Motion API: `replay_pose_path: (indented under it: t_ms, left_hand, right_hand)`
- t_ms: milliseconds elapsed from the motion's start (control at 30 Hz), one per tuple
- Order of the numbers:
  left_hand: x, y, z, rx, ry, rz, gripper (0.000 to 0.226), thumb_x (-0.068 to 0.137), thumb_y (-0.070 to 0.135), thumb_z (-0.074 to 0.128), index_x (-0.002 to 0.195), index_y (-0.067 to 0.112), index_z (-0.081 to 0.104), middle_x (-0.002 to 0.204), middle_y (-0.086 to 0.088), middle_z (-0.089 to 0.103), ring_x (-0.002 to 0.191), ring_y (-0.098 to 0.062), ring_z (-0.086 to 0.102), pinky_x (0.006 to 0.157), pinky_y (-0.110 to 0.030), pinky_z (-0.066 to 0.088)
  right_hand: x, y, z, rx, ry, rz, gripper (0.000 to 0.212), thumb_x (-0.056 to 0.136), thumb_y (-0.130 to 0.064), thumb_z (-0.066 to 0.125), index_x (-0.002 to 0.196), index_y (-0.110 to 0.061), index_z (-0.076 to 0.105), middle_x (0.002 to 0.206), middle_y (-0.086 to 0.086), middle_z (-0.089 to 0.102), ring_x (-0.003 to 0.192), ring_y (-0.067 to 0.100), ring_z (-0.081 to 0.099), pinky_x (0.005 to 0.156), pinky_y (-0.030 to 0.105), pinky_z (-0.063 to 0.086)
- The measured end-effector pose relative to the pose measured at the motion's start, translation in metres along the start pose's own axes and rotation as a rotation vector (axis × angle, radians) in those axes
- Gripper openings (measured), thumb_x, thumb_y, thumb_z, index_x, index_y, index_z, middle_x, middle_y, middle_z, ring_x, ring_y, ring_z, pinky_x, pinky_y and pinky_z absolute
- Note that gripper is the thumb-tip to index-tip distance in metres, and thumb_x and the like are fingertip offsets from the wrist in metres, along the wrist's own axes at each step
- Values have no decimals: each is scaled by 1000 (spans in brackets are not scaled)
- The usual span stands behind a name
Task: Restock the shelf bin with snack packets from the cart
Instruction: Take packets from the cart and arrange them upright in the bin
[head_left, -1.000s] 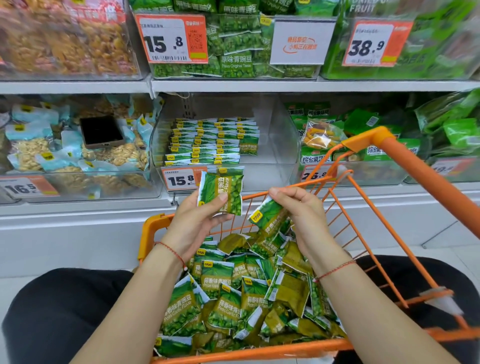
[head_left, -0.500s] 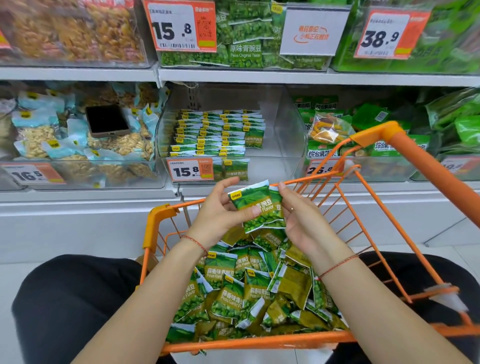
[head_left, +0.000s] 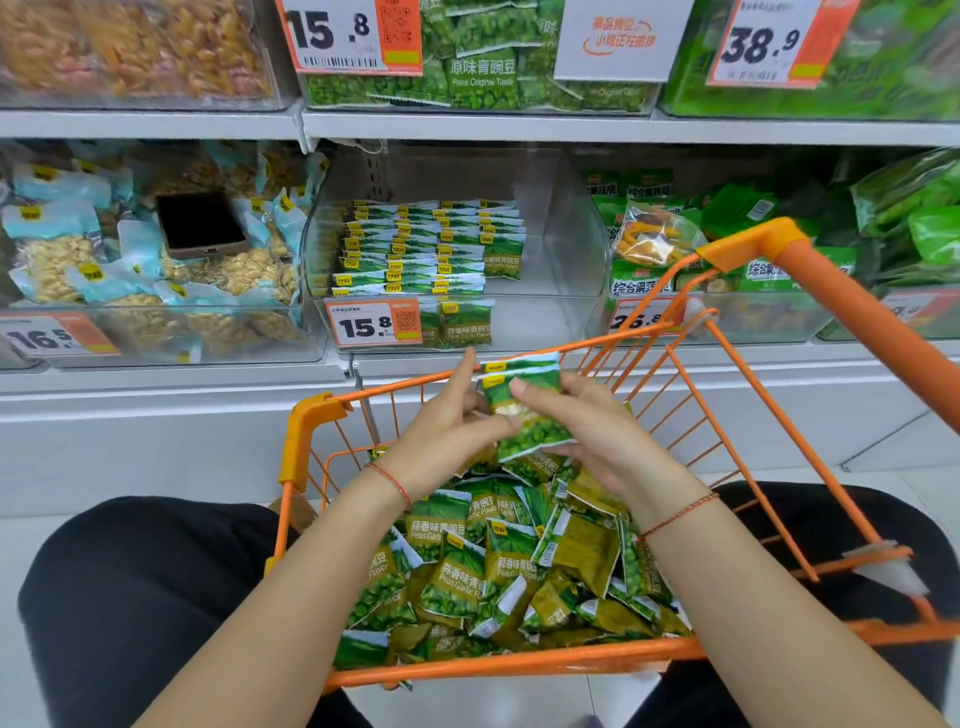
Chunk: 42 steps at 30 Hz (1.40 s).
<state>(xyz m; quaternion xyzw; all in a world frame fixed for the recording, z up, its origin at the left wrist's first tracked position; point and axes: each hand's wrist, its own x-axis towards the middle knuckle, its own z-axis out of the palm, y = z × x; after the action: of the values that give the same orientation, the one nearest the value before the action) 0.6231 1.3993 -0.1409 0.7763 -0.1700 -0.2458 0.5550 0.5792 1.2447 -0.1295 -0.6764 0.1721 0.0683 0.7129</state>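
Above the orange cart (head_left: 311, 431), the left hand (head_left: 447, 436) and right hand (head_left: 587, 431) pinch a small stack of green pea packets (head_left: 524, 410) between closed fingers, apparently squaring them to slot neatly into the clear shelf bin (head_left: 566, 249) rows ahead.

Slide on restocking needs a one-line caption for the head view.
Both hands, left hand and right hand, hold green snack packets over the orange cart, facing the shelf bin.
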Motion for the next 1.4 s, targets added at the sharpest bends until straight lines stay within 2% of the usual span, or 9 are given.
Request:
replay_pose_path:
  t_ms: [167, 300, 400, 533, 733, 900, 1100, 1300, 1400]
  left_hand:
    - [-5, -2, -1, 4, -19, 76, 40, 89, 7, 55, 122, 29, 57, 87, 6, 73, 80, -8, 67, 74, -27, 50]
    - [-2, -19, 20, 643, -149, 129, 21, 92, 26, 54, 105, 25, 70, 100, 6, 71, 89, -10, 64, 81, -27, 52]
    - [3, -35, 26, 1024, -347, -3, 34, 91, 39, 54, 114, 16, 65, 111, -3, 66, 100, -20, 60, 82, -32, 51]
    - [3, -41, 33, 870, -510, -113, 51, 84, 43, 68, 124, 14, 57, 123, -5, 58, 110, -21, 55, 83, -28, 45]
    - [-1, -32, 30, 765, -459, -105, 50, 81, 22, 74, 124, 17, 48, 115, -7, 55, 90, -20, 59, 72, -31, 48]
    - [-4, -6, -14, 123, -207, -13, 27, 81, 4, 71, 98, 20, 58, 56, 10, 56, 53, -6, 51, 55, -21, 40]
    - [-9, 14, -32, -608, -9, 63, 18, 84, 8, 64, 101, 13, 60, 76, 8, 66, 67, 0, 60, 60, -15, 47]
    - [-4, 12, -14, -450, 135, 92, 14, 90, 6, 59, 98, 18, 62, 72, 11, 70, 70, 2, 64, 65, -14, 50]
    - [-3, 9, -9, -276, 248, 155, 11, 89, 10, 63, 86, 21, 63, 72, 14, 65, 66, 8, 61, 65, -10, 48]
  right_hand:
    - [3, -9, -19, 319, 233, -30, 35, 85, -32, 68, 112, -11, 59, 94, 3, 68, 75, 12, 67, 55, 22, 53]
    - [4, -7, -16, 319, 287, -58, 30, 88, -35, 66, 108, -14, 61, 95, 1, 66, 77, 13, 61, 45, 19, 45]
    - [5, -5, -11, 258, 322, -66, 68, 84, -46, 67, 137, -9, 44, 131, 3, 55, 102, 17, 58, 47, 19, 45]
    - [8, 0, -11, 195, 334, -77, 87, 81, -52, 67, 147, -10, 29, 143, 2, 44, 111, 21, 55, 49, 19, 45]
    - [6, -4, -15, 316, 319, -27, 37, 91, -37, 60, 122, -18, 50, 110, -6, 58, 90, 10, 59, 54, 28, 52]
    - [7, -4, -12, 335, 325, -15, 55, 91, -26, 61, 138, -5, 42, 129, 14, 56, 102, 25, 63, 50, 26, 53]
    - [5, 1, -8, 2, 282, -110, 76, 92, -34, 61, 151, -13, 19, 155, 3, 27, 131, 18, 42, 62, 23, 57]
    - [4, 6, 6, -71, 218, -100, 63, 90, -46, 58, 143, -18, 37, 139, -6, 43, 127, 17, 47, 101, 42, 46]
    - [8, 5, 7, 161, 138, -14, 12, 98, -31, 49, 107, -25, 55, 120, 5, 61, 110, 22, 61, 90, 49, 53]
